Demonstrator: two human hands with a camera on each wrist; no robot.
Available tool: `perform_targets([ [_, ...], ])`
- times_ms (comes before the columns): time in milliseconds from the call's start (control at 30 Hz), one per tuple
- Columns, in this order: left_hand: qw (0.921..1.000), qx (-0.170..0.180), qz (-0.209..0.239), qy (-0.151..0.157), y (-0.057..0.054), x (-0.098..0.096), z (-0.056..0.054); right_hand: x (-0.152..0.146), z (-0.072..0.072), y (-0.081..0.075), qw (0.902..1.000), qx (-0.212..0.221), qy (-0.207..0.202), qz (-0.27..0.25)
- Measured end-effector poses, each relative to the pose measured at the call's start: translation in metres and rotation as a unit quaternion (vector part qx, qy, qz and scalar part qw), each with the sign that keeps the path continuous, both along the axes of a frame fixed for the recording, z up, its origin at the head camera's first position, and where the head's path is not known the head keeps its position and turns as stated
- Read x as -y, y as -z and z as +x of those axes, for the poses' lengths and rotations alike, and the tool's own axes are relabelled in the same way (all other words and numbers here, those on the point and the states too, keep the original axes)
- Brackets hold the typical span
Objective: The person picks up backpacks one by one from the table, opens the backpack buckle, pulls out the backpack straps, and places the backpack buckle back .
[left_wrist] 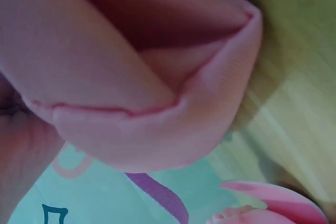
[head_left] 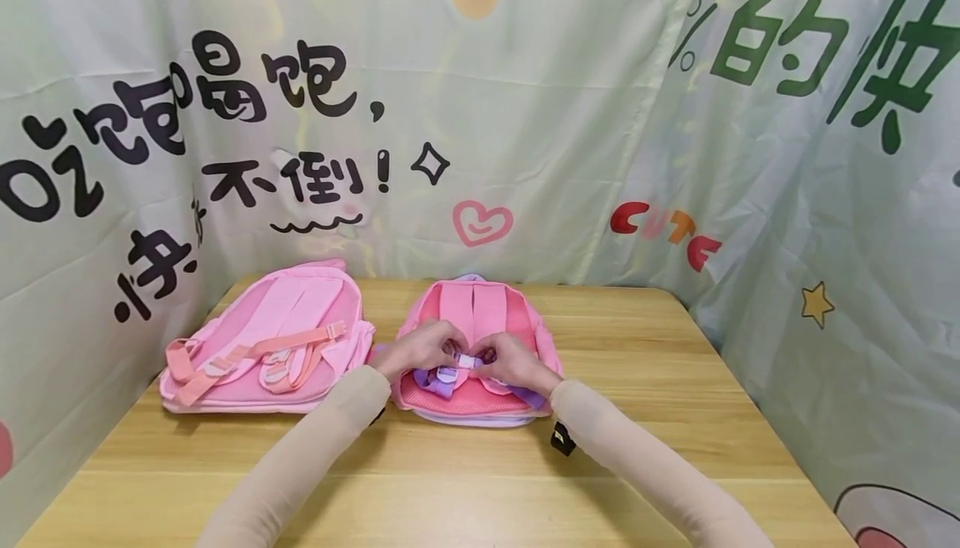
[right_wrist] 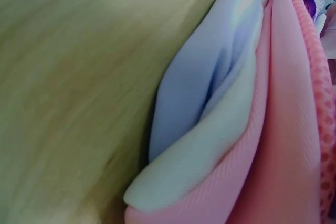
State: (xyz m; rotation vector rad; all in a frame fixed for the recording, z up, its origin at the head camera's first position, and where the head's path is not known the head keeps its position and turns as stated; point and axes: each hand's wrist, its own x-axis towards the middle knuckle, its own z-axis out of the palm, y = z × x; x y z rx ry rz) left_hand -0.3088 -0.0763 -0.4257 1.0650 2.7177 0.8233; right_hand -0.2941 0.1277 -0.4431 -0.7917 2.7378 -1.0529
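Observation:
A coral-pink backpack (head_left: 474, 306) lies on the table, its back panel and shoulder straps facing up. Across its middle, a pale buckle (head_left: 467, 361) on purple webbing is pinched from both sides: my left hand (head_left: 422, 346) holds its left end and my right hand (head_left: 517, 362) its right end. Loose purple strap (head_left: 435, 383) with a white adjuster hangs below the left fingers. Pink cloth of a side pocket (left_wrist: 157, 135) fills the left wrist view, hiding most of the fingers. In the right wrist view, lilac fabric (right_wrist: 194, 93) and the mesh back panel (right_wrist: 317, 87) show.
To the left lies a second, lighter pink backpack (head_left: 300, 306) with an orange strap (head_left: 292, 339) across its back. Both bags lie on a wooden table (head_left: 637, 448). Printed curtains (head_left: 570, 114) hang close around its back and sides.

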Motion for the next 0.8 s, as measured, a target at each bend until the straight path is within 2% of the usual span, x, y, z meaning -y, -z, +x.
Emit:
perform_targets([
  [167, 0.9997, -0.009, 0.021, 0.010, 0.0036, 0.0053, -0.0006, 0.0013, 0.0006, 0.0008, 0.9998, -0.017, 0.002, 0.009],
  [433, 0.9985, -0.022, 0.050, -0.003, 0.0054, 0.0048, 0.0020, -0.0002, 0.0005, 0.0022, 0.9993, -0.034, 0.008, -0.014],
  [700, 0.9988, -0.027, 0.023, -0.033, 0.0032, 0.0004, 0.0043, -0.0015, 0.0022, 0.0015, 0.9955, -0.095, 0.010, 0.000],
  [800, 0.9989, -0.032, 0.016, -0.032, 0.0032, -0.0007, 0.0049, -0.0012, 0.0023, 0.0012, 0.9947, -0.102, 0.011, 0.009],
])
